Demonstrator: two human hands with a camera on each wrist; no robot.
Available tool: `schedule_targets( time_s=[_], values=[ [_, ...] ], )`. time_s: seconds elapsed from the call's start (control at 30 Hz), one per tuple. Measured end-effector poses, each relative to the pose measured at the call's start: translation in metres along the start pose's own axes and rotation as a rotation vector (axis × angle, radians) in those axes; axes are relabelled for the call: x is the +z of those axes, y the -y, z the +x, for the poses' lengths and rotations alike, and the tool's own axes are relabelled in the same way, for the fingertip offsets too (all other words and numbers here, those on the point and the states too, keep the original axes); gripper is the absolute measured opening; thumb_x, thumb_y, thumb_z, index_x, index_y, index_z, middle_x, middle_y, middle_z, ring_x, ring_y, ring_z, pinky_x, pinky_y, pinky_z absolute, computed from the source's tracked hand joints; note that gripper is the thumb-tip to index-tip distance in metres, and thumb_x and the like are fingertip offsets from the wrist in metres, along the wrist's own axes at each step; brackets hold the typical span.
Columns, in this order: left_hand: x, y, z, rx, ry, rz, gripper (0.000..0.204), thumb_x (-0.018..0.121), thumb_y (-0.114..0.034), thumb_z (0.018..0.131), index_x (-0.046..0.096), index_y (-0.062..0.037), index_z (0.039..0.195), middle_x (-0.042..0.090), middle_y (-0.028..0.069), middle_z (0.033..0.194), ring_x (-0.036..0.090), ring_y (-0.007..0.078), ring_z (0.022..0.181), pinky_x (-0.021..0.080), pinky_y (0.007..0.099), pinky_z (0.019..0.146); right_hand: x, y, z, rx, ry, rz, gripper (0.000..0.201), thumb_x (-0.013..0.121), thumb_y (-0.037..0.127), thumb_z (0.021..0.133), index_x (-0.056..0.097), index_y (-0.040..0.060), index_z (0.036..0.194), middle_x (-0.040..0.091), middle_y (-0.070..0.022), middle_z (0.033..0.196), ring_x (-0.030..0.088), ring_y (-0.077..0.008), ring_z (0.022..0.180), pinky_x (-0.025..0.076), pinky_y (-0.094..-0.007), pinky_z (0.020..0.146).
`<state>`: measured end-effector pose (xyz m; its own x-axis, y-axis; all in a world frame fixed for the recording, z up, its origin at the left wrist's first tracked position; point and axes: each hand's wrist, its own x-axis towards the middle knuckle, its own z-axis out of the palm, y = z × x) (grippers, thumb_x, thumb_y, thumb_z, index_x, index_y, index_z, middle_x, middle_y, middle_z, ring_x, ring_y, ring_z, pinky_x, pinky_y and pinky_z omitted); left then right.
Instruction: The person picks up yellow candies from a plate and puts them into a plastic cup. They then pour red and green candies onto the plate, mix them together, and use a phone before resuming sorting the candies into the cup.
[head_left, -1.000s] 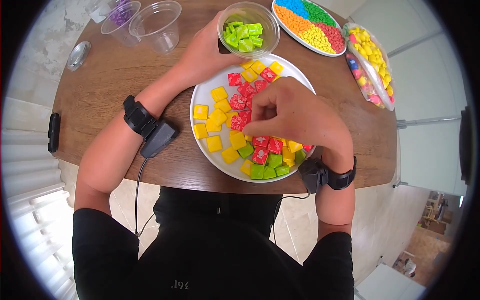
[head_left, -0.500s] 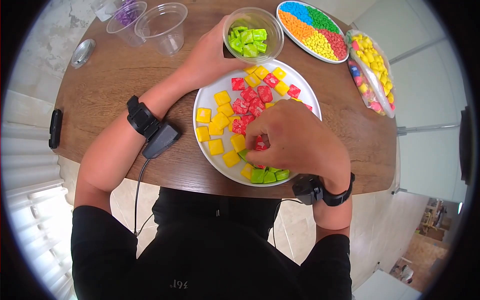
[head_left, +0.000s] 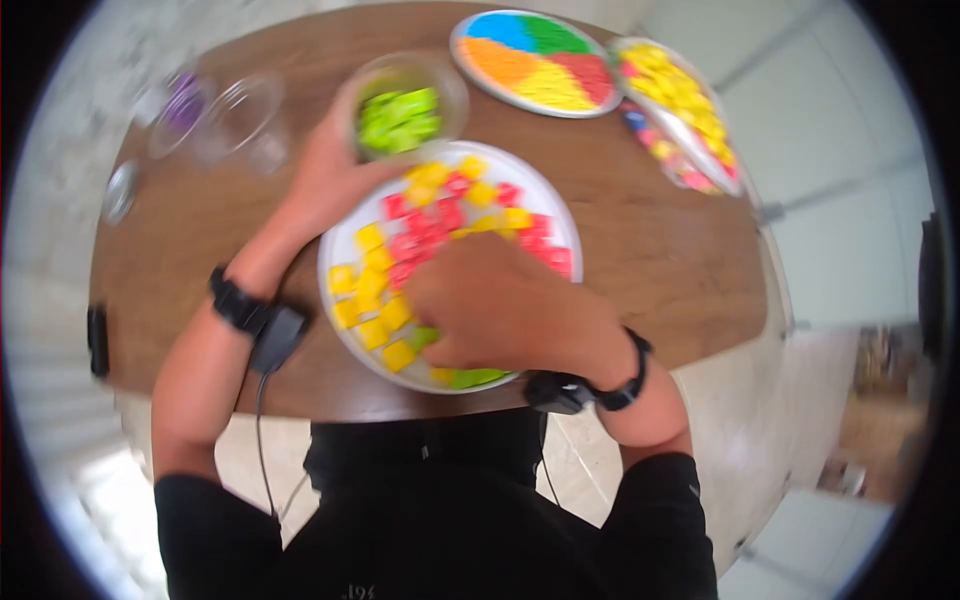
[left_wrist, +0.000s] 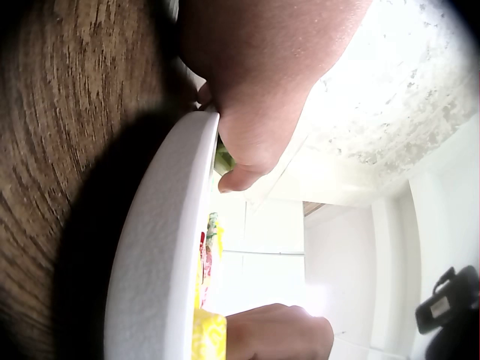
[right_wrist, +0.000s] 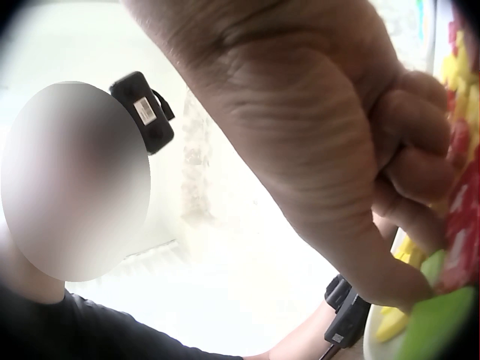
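My left hand [head_left: 335,165] grips a clear plastic cup [head_left: 455,105] holding several green wrapped candies [head_left: 400,120], over the far left rim of a round white plate [head_left: 335,245]. Yellow candies [head_left: 370,288] and red candies [head_left: 430,225] lie spread across that plate. My right hand [head_left: 500,300] reaches down over the plate's near part, fingers curled. In the right wrist view its thumb and forefinger close on a green candy [right_wrist: 439,322] at the plate's near side. More green candies [head_left: 475,378] show below the right hand, which hides others.
Behind the plate stands an oval dish [head_left: 480,85] of small pieces sorted by colour. To its right lies a clear bag [head_left: 690,110] of yellow and pink pieces. Clear cups [head_left: 240,115], one with purple pieces, and a round lid [head_left: 120,192] stand at the left.
The right hand has moved from the plate's middle down toward the green candies at its near side. The left hand keeps holding the cup. The head view has shifted and blurred.
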<state>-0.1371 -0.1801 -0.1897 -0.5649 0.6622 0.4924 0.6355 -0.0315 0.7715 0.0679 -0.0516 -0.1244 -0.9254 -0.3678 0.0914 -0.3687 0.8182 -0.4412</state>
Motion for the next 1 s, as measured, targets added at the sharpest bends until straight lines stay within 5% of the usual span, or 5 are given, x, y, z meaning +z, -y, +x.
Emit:
schedule_targets(
  time_s=[0.13,0.17,0.57,0.87,1.0],
  values=[
    [-0.001,-0.005,-0.001,-0.07,0.026,0.005,0.078,0.084,-0.006,0.082,0.047,-0.0013,0.151,0.061,0.0133,0.143,0.058,0.0215,0.13,0.045,0.0363,0.112,0.01,-0.003,-0.001,-0.09,-0.14,0.03,0.025,0.076,0.018,0.068,0.075,0.0016,0.086,0.072,-0.0189,0.084,0.072,-0.0374,0.084,0.056,-0.0472,0.076],
    [-0.003,-0.004,-0.001,-0.133,0.065,-0.032,0.077,0.083,-0.004,0.083,0.047,0.0009,0.151,0.059,0.014,0.145,0.057,0.0212,0.132,0.043,0.0358,0.114,-0.003,0.003,0.005,-0.012,0.042,0.0,0.026,0.078,0.018,0.067,0.076,0.0015,0.087,0.074,-0.0178,0.087,0.073,-0.0362,0.084,0.057,-0.0451,0.076],
    [-0.006,0.007,-0.001,-0.138,0.069,-0.035,0.078,0.081,-0.006,0.084,0.045,0.001,0.153,0.055,0.0146,0.15,0.053,0.0228,0.138,0.037,0.0363,0.118,0.002,0.002,0.01,-0.004,0.071,-0.062,0.038,0.087,0.026,0.061,0.079,0.0003,0.087,0.075,-0.0157,0.082,0.073,-0.0338,0.078,0.055,-0.0447,0.074],
    [0.001,-0.006,0.002,-0.14,0.092,-0.031,0.08,0.083,-0.003,0.082,0.045,-0.0028,0.153,0.057,0.0114,0.148,0.053,0.0217,0.137,0.04,0.0367,0.118,-0.02,-0.007,0.013,0.066,0.004,0.106,0.04,0.081,0.039,0.07,0.071,-0.0001,0.071,0.066,-0.0183,0.067,0.067,-0.0351,0.065,0.05,-0.0474,0.063],
    [0.004,0.0,0.002,-0.027,0.018,0.04,0.08,0.089,-0.016,0.078,0.049,-0.002,0.146,0.064,0.0148,0.138,0.061,0.0235,0.128,0.046,0.0381,0.11,-0.015,-0.023,0.017,0.079,-0.25,0.134,0.038,0.084,0.034,0.069,0.058,0.0062,0.069,0.061,-0.009,0.063,0.062,-0.0288,0.061,0.047,-0.0405,0.059]
  ],
)
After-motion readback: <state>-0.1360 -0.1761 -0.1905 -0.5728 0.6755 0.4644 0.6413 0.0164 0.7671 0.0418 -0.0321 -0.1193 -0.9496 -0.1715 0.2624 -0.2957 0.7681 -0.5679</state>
